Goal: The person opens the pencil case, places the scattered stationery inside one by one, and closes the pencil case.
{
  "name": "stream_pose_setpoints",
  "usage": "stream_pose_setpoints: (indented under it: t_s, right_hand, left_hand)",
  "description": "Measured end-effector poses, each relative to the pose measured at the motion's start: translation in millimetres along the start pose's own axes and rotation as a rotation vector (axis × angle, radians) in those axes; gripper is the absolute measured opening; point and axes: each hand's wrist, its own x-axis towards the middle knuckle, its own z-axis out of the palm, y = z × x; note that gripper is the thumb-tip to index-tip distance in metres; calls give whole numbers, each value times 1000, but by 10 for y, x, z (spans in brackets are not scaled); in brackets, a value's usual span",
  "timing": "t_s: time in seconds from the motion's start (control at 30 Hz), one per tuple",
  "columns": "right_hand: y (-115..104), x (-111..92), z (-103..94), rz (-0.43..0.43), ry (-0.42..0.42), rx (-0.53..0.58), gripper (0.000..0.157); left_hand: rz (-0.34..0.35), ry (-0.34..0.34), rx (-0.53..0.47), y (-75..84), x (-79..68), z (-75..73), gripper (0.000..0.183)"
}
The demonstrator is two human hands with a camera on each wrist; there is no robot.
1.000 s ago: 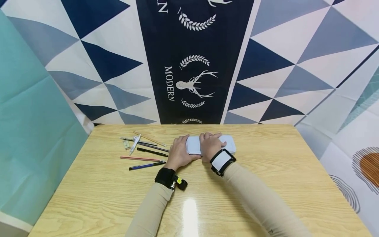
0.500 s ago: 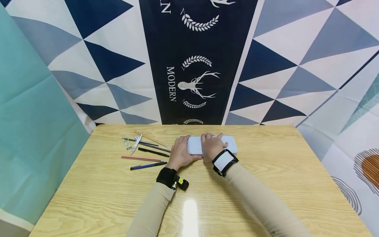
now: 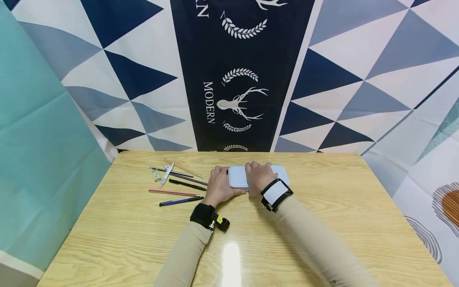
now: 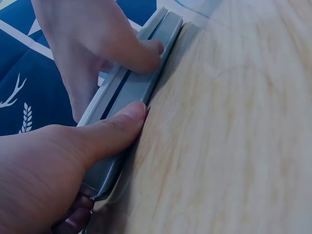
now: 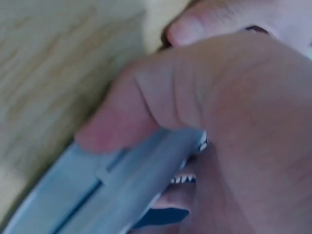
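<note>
A pale blue, long pencil case [image 3: 238, 177] with rounded corners lies near the table's back edge. My left hand [image 3: 219, 186] grips its left end, with the thumb along the near side and the fingers round the far side. Over the case's middle, my right hand [image 3: 259, 177] holds it between thumb and fingers. In the left wrist view, a dark lengthwise line runs along the case's side [image 4: 136, 87], under both thumbs. The right wrist view shows my right thumb [image 5: 114, 124] pressed to that side, next to the line. The case's inside is hidden.
Left of the case lie a black pen [image 3: 187, 184], a blue pen [image 3: 181, 201], a red pencil [image 3: 173, 193], a yellow pencil [image 3: 184, 169], other dark pencils, a small eraser [image 3: 156, 175] and a slim white tool [image 3: 166, 175]. A patterned cloth [image 3: 236, 79] hangs behind the table.
My right wrist has shifted slightly to the right, its hand still on the pencil case. The left hand keeps its grip. The whole view has drifted a little.
</note>
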Motion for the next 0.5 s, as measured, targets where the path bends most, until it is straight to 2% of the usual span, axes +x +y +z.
stream_pose_setpoints:
  t_s: [0.17,0.4,0.5]
  right_hand:
    - [164,-44,-106,-103,10,30,85]
    - [356,-28,-181,-165,-59,118,103]
    - [415,-20,-202,-181,-80,161,102]
  left_hand:
    - [8,-2,-30,-2,14,7,100]
    - [14,-11,-39,-5,21,16,102]
    - [8,-17,-40,-12,7,8,103]
